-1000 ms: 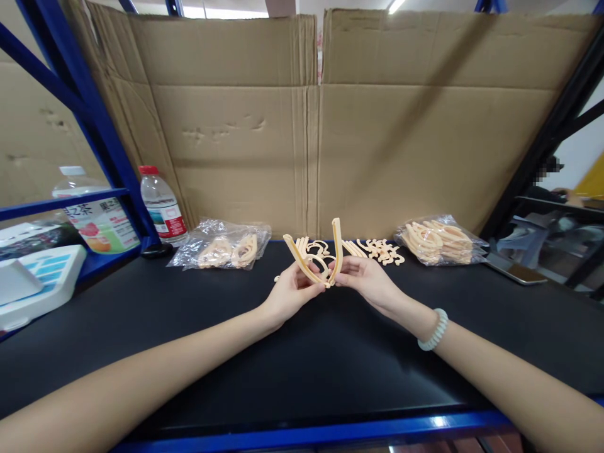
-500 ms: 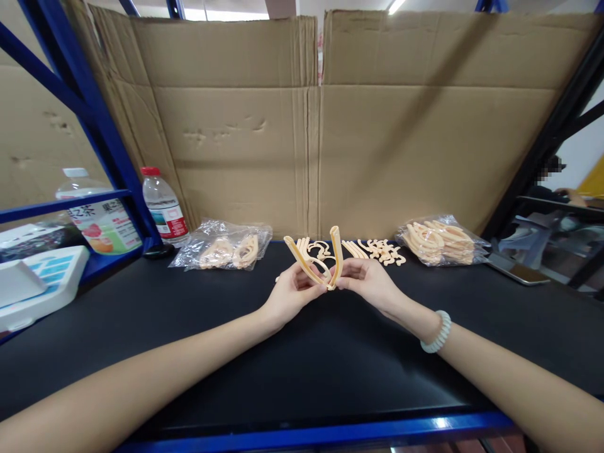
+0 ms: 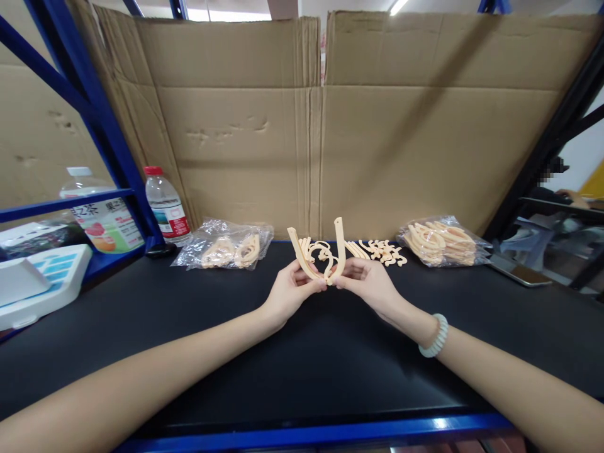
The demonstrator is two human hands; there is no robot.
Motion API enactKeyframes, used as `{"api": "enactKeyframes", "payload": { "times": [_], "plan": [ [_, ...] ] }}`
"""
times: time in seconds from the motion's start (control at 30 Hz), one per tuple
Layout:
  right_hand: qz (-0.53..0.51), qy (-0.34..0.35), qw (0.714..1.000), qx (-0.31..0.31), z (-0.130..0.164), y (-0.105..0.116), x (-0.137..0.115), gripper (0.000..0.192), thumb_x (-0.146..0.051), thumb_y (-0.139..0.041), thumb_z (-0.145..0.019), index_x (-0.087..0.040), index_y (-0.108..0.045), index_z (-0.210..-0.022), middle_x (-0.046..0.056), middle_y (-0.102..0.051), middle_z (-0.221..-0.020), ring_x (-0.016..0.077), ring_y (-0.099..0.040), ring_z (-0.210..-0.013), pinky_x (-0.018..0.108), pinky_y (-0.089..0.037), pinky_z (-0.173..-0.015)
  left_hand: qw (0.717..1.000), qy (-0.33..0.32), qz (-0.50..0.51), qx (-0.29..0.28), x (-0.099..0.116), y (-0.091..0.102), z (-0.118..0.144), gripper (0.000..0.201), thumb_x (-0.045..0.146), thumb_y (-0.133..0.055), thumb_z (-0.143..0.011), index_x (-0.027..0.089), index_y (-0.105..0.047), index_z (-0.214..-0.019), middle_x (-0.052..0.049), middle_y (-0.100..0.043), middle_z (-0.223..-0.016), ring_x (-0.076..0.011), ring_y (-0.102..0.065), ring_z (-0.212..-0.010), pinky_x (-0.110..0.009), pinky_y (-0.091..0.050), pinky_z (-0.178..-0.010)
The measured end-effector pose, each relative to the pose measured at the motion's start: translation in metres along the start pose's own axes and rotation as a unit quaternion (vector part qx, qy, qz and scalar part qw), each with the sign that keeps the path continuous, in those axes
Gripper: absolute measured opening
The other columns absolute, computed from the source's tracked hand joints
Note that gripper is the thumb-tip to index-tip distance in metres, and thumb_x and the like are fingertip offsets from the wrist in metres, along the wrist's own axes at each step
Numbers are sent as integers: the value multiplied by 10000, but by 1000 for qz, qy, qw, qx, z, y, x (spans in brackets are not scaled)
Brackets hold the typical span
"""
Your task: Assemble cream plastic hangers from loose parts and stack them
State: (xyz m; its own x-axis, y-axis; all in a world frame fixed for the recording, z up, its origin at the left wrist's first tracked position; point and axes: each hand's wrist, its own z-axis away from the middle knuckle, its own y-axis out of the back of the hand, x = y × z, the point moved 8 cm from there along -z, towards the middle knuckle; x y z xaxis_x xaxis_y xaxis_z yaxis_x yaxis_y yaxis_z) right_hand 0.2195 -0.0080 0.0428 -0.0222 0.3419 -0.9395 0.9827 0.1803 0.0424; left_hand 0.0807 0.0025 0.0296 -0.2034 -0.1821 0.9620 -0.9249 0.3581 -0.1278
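I hold a cream plastic V-shaped piece (image 3: 317, 255) upright over the middle of the black tabletop (image 3: 292, 365), its two arms pointing up and its joined tip down between my hands. My left hand (image 3: 289, 290) pinches the left arm low down, thumb and fingertips pressed on it near the tip, and my right hand (image 3: 369, 282) pinches the right arm the same way, so that my fingertips almost meet at the bottom of the V. Just behind the piece, partly hidden by it and by my fingers, lies a loose heap of small cream hook parts (image 3: 377, 250) spread along the back of the table. To the right of that heap sits a clear bag of curved cream parts (image 3: 441, 241), and to the left a flatter clear bag with a few parts (image 3: 226, 246) inside (how many I cannot count through the crinkled plastic). A water bottle with a red cap (image 3: 165, 204) stands at the back left corner beside a blue rack post (image 3: 101, 135), and a larger tea bottle (image 3: 97, 214) stands beyond the post on a lower shelf, near a white box (image 3: 40, 286). A wall of brown cardboard (image 3: 311, 126) closes off the back of the table. A flat dark device (image 3: 518, 272) lies at the far right edge. A pale bead bracelet (image 3: 434, 336) circles my right wrist.
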Motion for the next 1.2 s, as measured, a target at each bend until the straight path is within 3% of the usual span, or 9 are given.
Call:
{"api": "enactKeyframes", "payload": {
  "times": [0.2, 0.37, 0.57, 0.67, 0.77, 0.83, 0.97, 1.1, 1.2],
  "plan": [
    [-24, -28, 999, 0, -8, 11, 6, 289, -298, -823, -592, -168, -660, -793, 27, -677, -776, 173, -652, -733, 301, -552, -684, 1000, 2, -1, 21, 1, 5, -2, 347, 249, -800, -655, 150, -547, -872, -33, -709, -779, -166, -683, -726, -315, -543, -763],
    [-37, -15, 999, 3, -22, 50, -4, 328, -269, -839, -591, -158, -644, -830, 9, -672, -684, 149, -656, -633, 275, -539, -636, 999, 12, 38, 36, 14, 21, -13, 276, 192, -802, -646, 122, -596, -815, -18, -684, -720, -123, -670, -696, -222, -538, -712],
    [43, 14, 999, -14, -28, 83, -22, 314, -323, -825, -622, -148, -631, -795, 60, -703, -666, 170, -658, -593, 284, -520, -574, 996, 45, 71, 40, 34, 50, -33, 198, 132, -786, -648, 120, -619, -753, -51, -698, -749, -109, -669, -693, -171, -533, -668],
    [96, 13, 995, -13, -28, 92, -24, 293, -350, -802, -649, -156, -635, -790, 58, -707, -662, 170, -659, -599, 270, -497, -553, 998, 45, 34, 24, 47, 61, -37, 187, 126, -791, -633, 126, -624, -716, -44, -691, -724, -105, -662, -685, -165, -525, -662],
    [183, 13, 982, -46, -28, 94, -22, 283, -370, -796, -645, -155, -663, -771, 64, -713, -706, 182, -663, -639, 277, -488, -568, 995, 25, -96, -25, 59, 68, -39, 198, 181, -799, -631, 140, -643, -745, -44, -693, -727, -131, -664, -692, -194, -517, -644],
    [231, 16, 970, -76, -28, 93, -21, 287, -387, -802, -623, -156, -681, -745, 64, -713, -745, 188, -660, -674, 292, -491, -608, 969, 3, -229, -93, 62, 65, -39, 205, 237, -793, -641, 149, -651, -760, -37, -689, -710, -150, -658, -680, -216, -502, -617],
    [274, 3, 954, -124, -28, 89, -16, 316, -428, -805, -597, -162, -701, -731, 71, -712, -819, 219, -654, -774, 324, -494, -690, 874, -39, -432, -219, 54, 52, -33, 199, 331, -732, -703, 163, -650, -768, -8, -668, -720, -151, -625, -676, -249, -476, -636],
    [296, 15, 943, -153, -28, 86, -11, 318, -454, -806, -590, -178, -710, -714, 60, -696, -810, 252, -628, -901, 350, -475, -778, 798, -105, -538, -251, 50, 42, -28, 147, 329, -667, -764, 184, -665, -791, -15, -662, -831, -159, -597, -800, -268, -454, -741],
    [307, 25, 937, -167, -29, 84, -8, 322, -464, -811, -587, -181, -709, -704, 58, -683, -826, 246, -618, -898, 357, -462, -795, 763, -132, -578, -258, 46, 39, -27, 130, 321, -651, -779, 194, -676, -787, -22, -648, -821, -174, -576, -832, -275, -435, -747]
  ]
}}
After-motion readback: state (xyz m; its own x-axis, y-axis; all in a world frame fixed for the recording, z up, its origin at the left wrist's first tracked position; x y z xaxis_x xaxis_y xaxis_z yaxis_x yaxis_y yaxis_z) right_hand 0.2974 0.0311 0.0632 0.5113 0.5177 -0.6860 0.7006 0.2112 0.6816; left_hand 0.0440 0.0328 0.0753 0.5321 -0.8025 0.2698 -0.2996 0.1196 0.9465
